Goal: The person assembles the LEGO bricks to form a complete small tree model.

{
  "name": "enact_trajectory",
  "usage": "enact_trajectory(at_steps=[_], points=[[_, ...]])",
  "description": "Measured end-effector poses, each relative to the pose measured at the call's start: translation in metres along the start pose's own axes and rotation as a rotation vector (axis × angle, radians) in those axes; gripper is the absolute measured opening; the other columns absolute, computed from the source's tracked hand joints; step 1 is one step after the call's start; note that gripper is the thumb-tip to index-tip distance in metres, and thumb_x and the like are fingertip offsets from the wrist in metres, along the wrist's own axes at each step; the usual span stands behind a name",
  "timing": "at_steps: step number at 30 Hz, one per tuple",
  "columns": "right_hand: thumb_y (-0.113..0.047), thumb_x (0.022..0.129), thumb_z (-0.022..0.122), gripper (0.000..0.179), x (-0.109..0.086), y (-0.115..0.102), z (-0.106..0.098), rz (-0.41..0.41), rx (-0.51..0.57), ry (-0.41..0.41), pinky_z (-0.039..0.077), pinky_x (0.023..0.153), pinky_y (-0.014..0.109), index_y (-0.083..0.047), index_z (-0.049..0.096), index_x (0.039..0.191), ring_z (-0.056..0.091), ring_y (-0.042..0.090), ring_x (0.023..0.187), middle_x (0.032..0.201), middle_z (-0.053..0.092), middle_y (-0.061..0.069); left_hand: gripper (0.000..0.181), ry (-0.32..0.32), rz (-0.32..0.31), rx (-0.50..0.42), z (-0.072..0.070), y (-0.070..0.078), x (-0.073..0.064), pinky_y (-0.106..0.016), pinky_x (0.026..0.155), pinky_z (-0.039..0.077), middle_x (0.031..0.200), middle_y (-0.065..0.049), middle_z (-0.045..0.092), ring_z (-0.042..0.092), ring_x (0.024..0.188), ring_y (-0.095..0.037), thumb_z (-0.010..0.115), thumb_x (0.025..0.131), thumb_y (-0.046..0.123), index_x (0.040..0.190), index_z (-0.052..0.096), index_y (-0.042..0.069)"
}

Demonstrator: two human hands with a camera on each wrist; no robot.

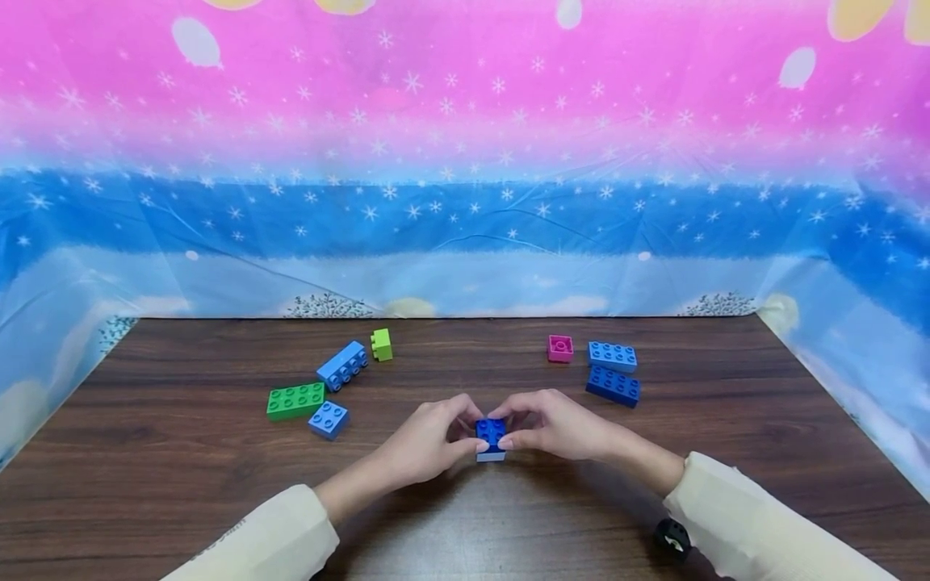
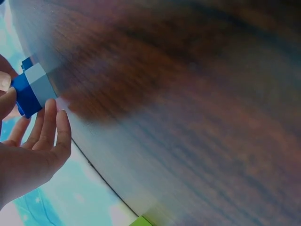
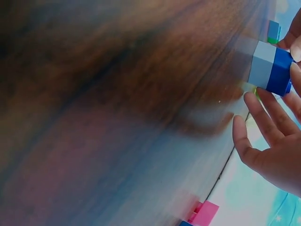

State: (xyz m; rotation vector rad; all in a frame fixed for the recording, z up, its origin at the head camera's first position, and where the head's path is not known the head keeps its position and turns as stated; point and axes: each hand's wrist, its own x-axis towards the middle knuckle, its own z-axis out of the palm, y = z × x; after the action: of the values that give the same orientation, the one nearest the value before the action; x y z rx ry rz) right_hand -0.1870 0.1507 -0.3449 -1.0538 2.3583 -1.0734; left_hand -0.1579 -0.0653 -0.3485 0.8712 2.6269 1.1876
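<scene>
A dark blue four-stud brick (image 1: 491, 432) sits on a pale grey brick (image 1: 490, 457), midway between the left hand (image 1: 433, 438) and right hand (image 1: 558, 425). Both pinch the dark blue one from opposite sides, apparently to keep the pair steady and aligned. Farther out on the wooden table (image 1: 465, 355), a green eight-stud brick (image 1: 295, 401) lies left, a pink brick (image 1: 560, 349) right.

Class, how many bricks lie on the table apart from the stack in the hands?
7. On the left: green brick, long blue brick, square blue brick, lime brick. On the right: pink brick, light-blue brick, dark-blue brick.
</scene>
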Motion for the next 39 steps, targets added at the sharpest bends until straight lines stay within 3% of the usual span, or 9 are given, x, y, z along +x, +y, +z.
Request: enact_trajectory(at_steps=[12, 24, 30, 39], points=[[-0.016, 0.087, 0.063, 0.025, -0.003, 0.005, -0.002, -0.033, 0.030, 0.010, 0.050, 0.072, 0.031, -0.010, 0.056, 0.110, 0.058, 0.014, 0.089, 0.099, 0.061, 0.001, 0.016, 0.010, 0.015, 0.012, -0.001, -0.002, -0.001, -0.027, 0.068, 0.049, 0.093, -0.005, 0.063, 0.061, 0.081, -0.015, 0.063, 0.087, 0.014, 0.098, 0.057, 0.005], [-0.017, 0.088, 0.063, 0.024, -0.006, 0.004, -0.002, -0.031, 0.038, -0.004, 0.050, 0.072, 0.031, -0.010, 0.056, 0.110, 0.058, 0.015, 0.089, 0.100, 0.061, 0.002, 0.020, -0.039, 0.008, 0.024, -0.006, 0.001, -0.003, -0.033, 0.072, 0.050, 0.096, -0.008, 0.064, 0.061, 0.084, -0.018, 0.063, 0.088, 0.018, 0.103, 0.057, 0.006], [-0.018, 0.087, 0.063, 0.025, -0.005, 0.003, -0.001, -0.021, 0.024, -0.004, 0.049, 0.073, 0.031, -0.010, 0.057, 0.110, 0.058, 0.015, 0.089, 0.100, 0.061, 0.001, 0.031, -0.075, 0.004, 0.027, -0.029, 0.002, -0.008, -0.039, 0.080, 0.048, 0.104, -0.011, 0.062, 0.059, 0.094, -0.024, 0.066, 0.085, 0.017, 0.110, 0.058, 0.002], [-0.019, 0.087, 0.063, 0.026, -0.006, 0.003, -0.002, -0.014, 0.007, -0.007, 0.049, 0.073, 0.031, -0.010, 0.056, 0.111, 0.058, 0.015, 0.091, 0.101, 0.061, 0.001, 0.042, 0.055, -0.038, 0.124, -0.079, -0.018, -0.040, -0.045, 0.086, 0.043, 0.116, -0.011, 0.058, 0.053, 0.105, -0.029, 0.069, 0.082, 0.020, 0.120, 0.056, 0.006]])
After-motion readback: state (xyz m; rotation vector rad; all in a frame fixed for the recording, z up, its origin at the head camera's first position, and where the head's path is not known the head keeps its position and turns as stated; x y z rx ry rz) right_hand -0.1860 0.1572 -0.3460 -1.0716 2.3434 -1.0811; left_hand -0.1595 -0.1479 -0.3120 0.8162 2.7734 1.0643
